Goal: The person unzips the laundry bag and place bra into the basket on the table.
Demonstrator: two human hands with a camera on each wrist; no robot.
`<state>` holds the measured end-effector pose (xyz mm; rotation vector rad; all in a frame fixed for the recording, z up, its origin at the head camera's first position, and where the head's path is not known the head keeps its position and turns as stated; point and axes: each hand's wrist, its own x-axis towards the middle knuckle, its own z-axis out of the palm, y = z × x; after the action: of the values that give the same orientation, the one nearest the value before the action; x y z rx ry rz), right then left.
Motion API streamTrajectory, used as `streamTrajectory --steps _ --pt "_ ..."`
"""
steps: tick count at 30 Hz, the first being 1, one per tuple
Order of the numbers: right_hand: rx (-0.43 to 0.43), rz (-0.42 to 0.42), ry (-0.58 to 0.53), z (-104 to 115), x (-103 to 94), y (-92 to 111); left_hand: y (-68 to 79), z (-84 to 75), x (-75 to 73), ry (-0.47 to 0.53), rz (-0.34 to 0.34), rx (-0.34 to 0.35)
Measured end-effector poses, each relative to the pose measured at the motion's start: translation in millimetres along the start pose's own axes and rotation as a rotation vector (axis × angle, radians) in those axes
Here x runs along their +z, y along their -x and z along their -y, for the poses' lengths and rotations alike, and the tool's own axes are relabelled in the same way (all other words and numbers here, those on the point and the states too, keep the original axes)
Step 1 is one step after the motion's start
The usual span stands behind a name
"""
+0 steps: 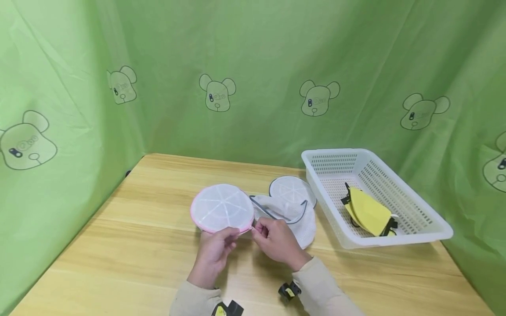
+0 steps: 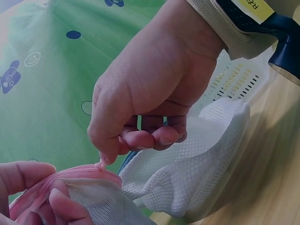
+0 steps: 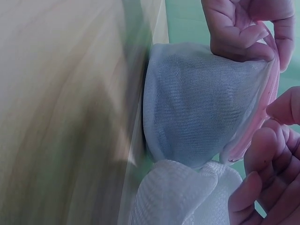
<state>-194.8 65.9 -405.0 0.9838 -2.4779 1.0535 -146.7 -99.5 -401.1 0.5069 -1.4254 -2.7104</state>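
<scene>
Green sheeting (image 1: 261, 48) printed with outlined bear heads hangs behind and to both sides of a wood-grain table (image 1: 118, 245). Near the middle of the table stands a white mesh bag with a pink rim (image 1: 222, 204), its round top facing up and crossed by pale lines that meet at the centre. The left hand (image 1: 213, 254) pinches the near edge of that rim, thumb on top and fingers beneath. The right hand (image 1: 278, 239) is at the rim's near right side, thumb and forefinger together on a small pink zip pull (image 2: 100, 165) — the other fingers are curled in toward the palm.

Just to the right, partly behind the right hand, lies a second mesh bag with dark trim (image 1: 306, 228), white and slack, its mouth gaping. A round white panel with a dark edge (image 1: 290, 188) lies behind it; whether the two are joined I cannot tell. Farther right sits a white perforated basket (image 1: 395, 240), with a yellow folded item with black parts (image 1: 369, 213) inside — lying on the basket's floor. Both forearms wear beige sleeves (image 1: 328, 285), with a black device (image 1: 290, 290) at each wrist.
</scene>
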Motion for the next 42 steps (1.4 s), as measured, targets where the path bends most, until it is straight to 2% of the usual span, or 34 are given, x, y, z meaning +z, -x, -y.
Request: streamTrajectory --steps 15,30,42 --pt "0.032 -0.039 0.079 -5.9 -0.6 1.0 -1.4 0.7 -0.5 -0.006 -0.008 0.004" --pt "0.059 -0.062 0.097 -11.3 -0.1 0.7 -1.0 -0.7 -1.9 0.001 -0.006 0.026" --pt "0.094 -0.075 0.101 -13.4 0.6 -0.4 -2.9 -1.5 -2.0 0.008 -0.043 0.046"
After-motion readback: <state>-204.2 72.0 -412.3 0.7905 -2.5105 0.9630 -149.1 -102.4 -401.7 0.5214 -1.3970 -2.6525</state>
